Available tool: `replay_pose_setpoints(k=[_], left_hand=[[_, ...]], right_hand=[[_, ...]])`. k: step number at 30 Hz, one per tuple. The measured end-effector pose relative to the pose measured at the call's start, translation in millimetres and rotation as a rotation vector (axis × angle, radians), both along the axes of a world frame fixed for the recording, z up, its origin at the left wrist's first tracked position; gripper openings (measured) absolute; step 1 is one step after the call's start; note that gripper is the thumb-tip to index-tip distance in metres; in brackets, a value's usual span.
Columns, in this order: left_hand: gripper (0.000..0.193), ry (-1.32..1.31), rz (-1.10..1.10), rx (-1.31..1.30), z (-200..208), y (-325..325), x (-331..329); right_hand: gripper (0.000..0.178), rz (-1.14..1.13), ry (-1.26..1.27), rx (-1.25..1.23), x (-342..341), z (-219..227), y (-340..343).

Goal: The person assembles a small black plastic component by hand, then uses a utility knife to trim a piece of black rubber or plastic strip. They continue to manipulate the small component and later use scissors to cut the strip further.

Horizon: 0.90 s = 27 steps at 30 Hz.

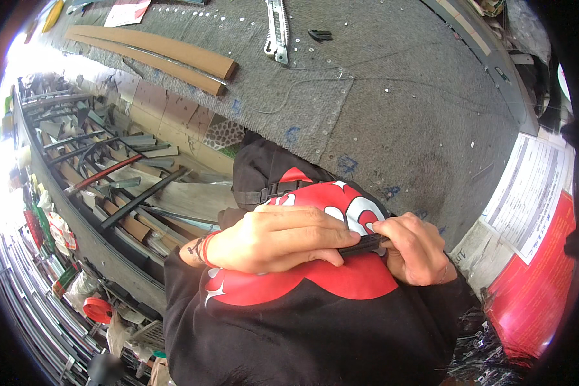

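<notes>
Close in front of my chest, my left hand (280, 237) and my right hand (417, 249) meet on a small black ridged piece (365, 243). The left thumb and fingers pinch its left end. At its right end, the right thumb and curled fingers grip it. Fingers cover much of the piece, so its exact kind does not show. A similar small black part (320, 35) lies on the grey carpeted worktable. Beside that part rests a box cutter (276, 32) with a silver body.
Two long brown strips (154, 55) lie at the table's far left. A dark rack (119, 174) on the left holds many profile offcuts. Printed sheets (527, 193) and a red sheet (537, 276) are at the right. A thin wire (289, 90) trails across the carpet.
</notes>
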<state>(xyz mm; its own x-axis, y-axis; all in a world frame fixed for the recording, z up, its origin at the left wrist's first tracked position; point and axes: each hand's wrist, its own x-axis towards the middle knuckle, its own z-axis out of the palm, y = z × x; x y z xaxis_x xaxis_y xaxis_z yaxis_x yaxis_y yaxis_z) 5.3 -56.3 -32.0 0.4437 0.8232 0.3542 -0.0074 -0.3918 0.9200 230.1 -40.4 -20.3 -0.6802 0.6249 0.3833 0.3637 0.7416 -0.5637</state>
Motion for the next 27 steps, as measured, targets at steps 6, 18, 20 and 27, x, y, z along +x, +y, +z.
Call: replay_pose_setpoints(k=[6, 18, 20, 27], left_hand=[[0.033, -0.031, 0.022, 0.006, -2.1, -0.1, -2.4], [0.029, 0.038, 0.067, 0.071, -2.3, 0.1, -6.0], [0.029, 0.066, 0.063, 0.092, -2.5, -0.4, -6.5], [0.029, 0.135, 0.076, 0.118, -0.4, 1.0, -7.5]], right_hand=[[0.022, 0.013, 0.025, -0.028, -1.6, -0.3, 1.1], [0.02, 0.088, -0.02, 0.022, -2.9, 5.9, 7.5], [0.02, 0.085, -0.027, 0.033, -3.0, 6.1, 7.5], [0.019, 0.058, -0.041, 0.045, -3.8, 5.1, 7.4]])
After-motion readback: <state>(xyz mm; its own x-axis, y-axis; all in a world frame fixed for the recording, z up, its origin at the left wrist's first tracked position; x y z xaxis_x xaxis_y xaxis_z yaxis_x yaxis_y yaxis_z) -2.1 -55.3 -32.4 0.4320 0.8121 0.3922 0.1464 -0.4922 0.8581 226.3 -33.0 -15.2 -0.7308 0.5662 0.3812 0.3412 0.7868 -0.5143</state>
